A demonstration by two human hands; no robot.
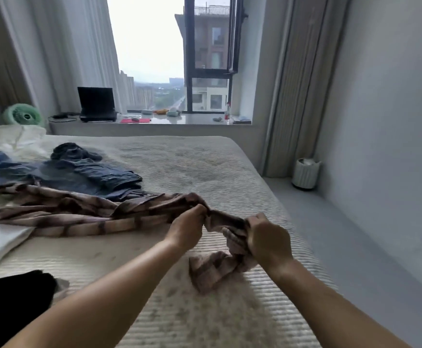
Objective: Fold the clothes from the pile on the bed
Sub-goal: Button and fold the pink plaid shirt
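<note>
Head view: both hands' fingers (201, 212) pinch plaid shirt (84, 212).

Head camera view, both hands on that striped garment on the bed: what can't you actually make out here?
- Striped garment: what kind it is; it lies bunched and motion-blurred, and the frame's left edge cuts it off.
- Right hand: its fingertips are buried in the cloth.
- Left hand: fingertips hidden in the fold it pinches.
- Blue clothes: how many pieces; they overlap.
- Black item: cut off at the bottom-left corner.
- Windowsill objects: too small.
</note>
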